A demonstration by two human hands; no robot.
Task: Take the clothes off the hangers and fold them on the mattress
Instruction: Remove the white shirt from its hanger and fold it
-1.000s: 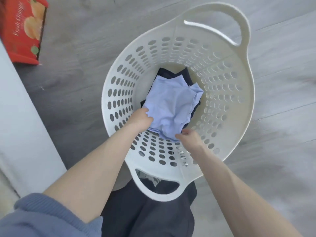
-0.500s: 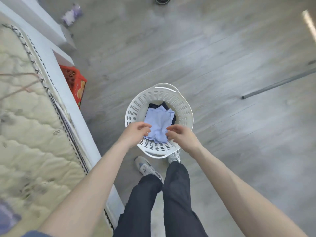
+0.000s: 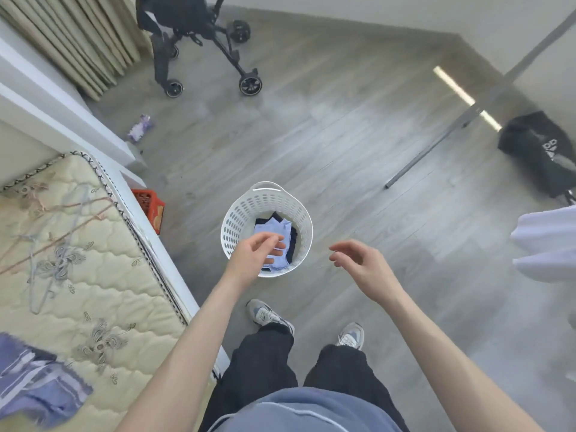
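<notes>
A white perforated laundry basket (image 3: pixel 237 219) stands on the floor in front of my feet. A folded light blue garment (image 3: pixel 271 229) lies in it on top of a dark one (image 3: pixel 293 236). My left hand (image 3: pixel 255 254) hovers above the basket's near rim, fingers apart and empty. My right hand (image 3: pixel 361 263) hangs open over the floor to the basket's right. The quilted mattress (image 3: pixel 103 285) is at the left, with several bare hangers (image 3: pixel 46 244) lying on it. A blue patterned cloth (image 3: pixel 34 388) rests at its near corner. White clothing (image 3: pixel 548 244) hangs at the right edge.
A red crate (image 3: pixel 151 204) sits beside the bed frame. A black stroller (image 3: pixel 199 42) stands at the far side by the curtains. A grey rack pole (image 3: pixel 436 145) slants down at the right, near a black bag (image 3: pixel 542 145). A small purple item (image 3: pixel 140 129) lies on the floor.
I have stood up from the basket. Both hands let go of the light blue garment, which stays in the basket, and rose; the right hand moved off to the right.
</notes>
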